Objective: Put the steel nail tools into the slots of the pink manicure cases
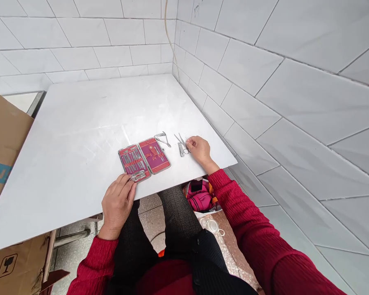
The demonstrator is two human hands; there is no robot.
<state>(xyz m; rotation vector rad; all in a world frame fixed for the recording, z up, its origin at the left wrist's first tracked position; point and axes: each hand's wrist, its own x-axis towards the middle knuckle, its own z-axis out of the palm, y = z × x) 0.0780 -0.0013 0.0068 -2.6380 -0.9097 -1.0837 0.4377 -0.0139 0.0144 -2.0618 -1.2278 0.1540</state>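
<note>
A red manicure case (160, 167) lies unfolded on the white tabletop. Its left half holds several slim metal tools (133, 159), with a nail clipper (138, 176) at the near end; small tools sit in the right half. My left hand (118, 198) has its fingers closed at the case's near left corner, beside that clipper. On the right, my right hand (199, 150) pinches the handle of small scissors (186, 151), whose blades point away from me. Another nail clipper (181, 150) lies against the scissors. Cuticle nippers (163, 139) rest just beyond the case's right half.
The white tabletop (80, 119) meets tiled walls (233, 82) at the back and right. Cardboard boxes (6, 135) stand at the left, and a thin cable (169, 35) hangs in the corner. Below the table edge is a pink bag (201, 198).
</note>
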